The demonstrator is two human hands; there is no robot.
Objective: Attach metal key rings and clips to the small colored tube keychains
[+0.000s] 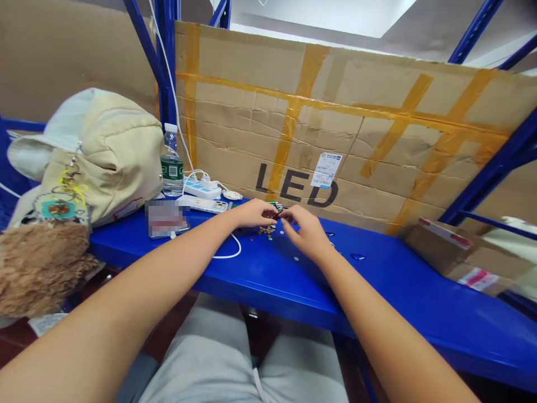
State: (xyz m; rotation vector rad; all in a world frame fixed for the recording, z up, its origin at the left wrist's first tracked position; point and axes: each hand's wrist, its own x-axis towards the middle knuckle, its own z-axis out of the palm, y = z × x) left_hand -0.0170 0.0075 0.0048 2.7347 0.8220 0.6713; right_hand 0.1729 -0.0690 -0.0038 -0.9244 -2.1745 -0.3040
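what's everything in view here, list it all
shelf board: 1, blue, across the front, under the items
cardboard sheet: 1, brown with orange tape and black "LED", behind the shelf board
label: 1, white, on the cardboard sheet
cardboard box: 1, brown, right end of the shelf board
bag: 1, cream, left end of the shelf board
plush item: 1, brown, below the bag
water bottle: 1, clear with green label, beside the bag
power strip: 1, white and blue, behind the hands
phone: 1, blurred, left of the hands
cable: 1, white, looped under the left forearm
small metal pieces: many, brass-coloured, between the hands
shorts: 1 pair, light grey, below the shelf board
left hand: 1, at the small metal pieces
right hand: 1, at the small metal pieces
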